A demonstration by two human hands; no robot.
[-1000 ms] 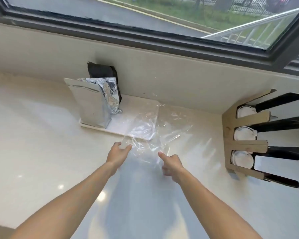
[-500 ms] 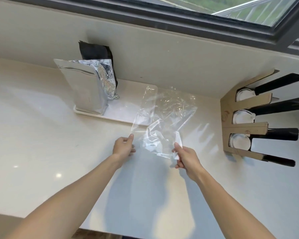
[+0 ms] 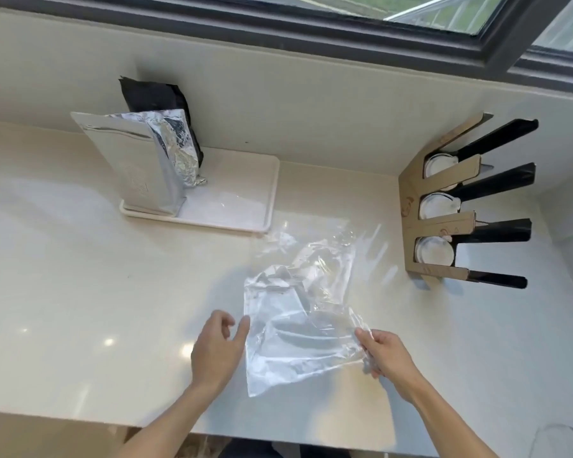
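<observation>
A clear, crinkled plastic bag (image 3: 295,322) hangs above the pale counter (image 3: 80,276) in front of me. My right hand (image 3: 382,353) pinches its right edge. Just left of the bag, my left hand (image 3: 217,348) has its fingers spread and relaxed, its fingertips close to the bag's left edge, and it holds nothing.
A white tray (image 3: 245,219) at the back carries a silver foil pouch (image 3: 139,166) and a black pouch (image 3: 166,107). A cardboard rack (image 3: 444,223) with white lids and black-handled knives stands at the right wall. A window runs along the back.
The bag was lifted off the tray and counter and brought toward me. My left hand, which pinched its left corner half a second ago, has let go; my right hand still holds it.
</observation>
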